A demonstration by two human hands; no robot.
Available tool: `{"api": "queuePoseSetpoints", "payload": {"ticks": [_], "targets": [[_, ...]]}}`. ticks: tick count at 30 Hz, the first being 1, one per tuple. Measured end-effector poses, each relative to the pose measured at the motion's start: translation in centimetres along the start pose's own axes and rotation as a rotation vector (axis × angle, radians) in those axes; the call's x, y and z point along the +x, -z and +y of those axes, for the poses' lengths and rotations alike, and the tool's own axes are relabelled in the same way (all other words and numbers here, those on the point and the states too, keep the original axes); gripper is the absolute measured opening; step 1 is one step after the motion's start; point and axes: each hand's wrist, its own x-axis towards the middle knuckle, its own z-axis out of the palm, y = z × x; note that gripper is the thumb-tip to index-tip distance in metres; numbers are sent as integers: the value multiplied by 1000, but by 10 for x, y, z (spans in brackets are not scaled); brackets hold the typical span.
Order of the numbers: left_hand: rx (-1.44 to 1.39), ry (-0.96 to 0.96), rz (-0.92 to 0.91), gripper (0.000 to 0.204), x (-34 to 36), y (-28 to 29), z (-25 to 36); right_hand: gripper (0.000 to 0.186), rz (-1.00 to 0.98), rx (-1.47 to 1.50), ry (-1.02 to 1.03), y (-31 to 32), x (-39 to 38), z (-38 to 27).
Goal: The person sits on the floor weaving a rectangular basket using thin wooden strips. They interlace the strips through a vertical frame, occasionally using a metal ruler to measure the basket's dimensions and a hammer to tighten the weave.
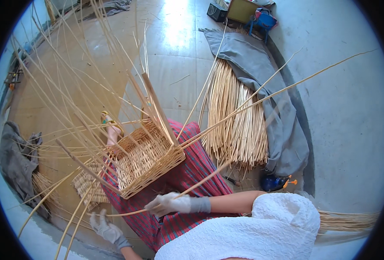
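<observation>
My right hand (168, 204), in a white glove with a grey cuff, is closed around a wicker rod (202, 180). The rod slants up to the right of this hand, while its other side runs left toward my left hand (106, 228). That hand is gloved too, its fingers apart beside the rod; whether they touch it, I cannot make out. Beyond both hands a partly woven wicker basket (153, 173) rests tilted on my lap, over a red checked cloth (205, 160). Thick wooden stakes (159, 108) stand at its corners, and long thin rods fan out from it.
A bundle of peeled rods (235, 125) lies at the right, partly under a grey cloth (283, 130). Near it is a dark blue object with orange parts (276, 182). A woven panel (90, 186) and a cloth-covered bundle (16, 151) lie left. Long rods cross the left side.
</observation>
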Motion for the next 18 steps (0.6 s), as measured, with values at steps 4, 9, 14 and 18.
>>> {"api": "queuePoseSetpoints", "payload": {"ticks": [4, 9, 14, 18], "targets": [[-54, -63, 126, 46, 5, -18, -29, 51, 61, 309, -32, -59, 27, -70], [469, -209, 104, 38, 20, -42, -19, 31, -47, 29, 211, -59, 34, -87], [-558, 447, -387, 34, 1, -34, 44, 39, -370, 29, 243, -73, 49, -94], [-488, 432, -584, 34, 4, -50, 38, 32, -321, -65, 280, -70, 58, -81]]}}
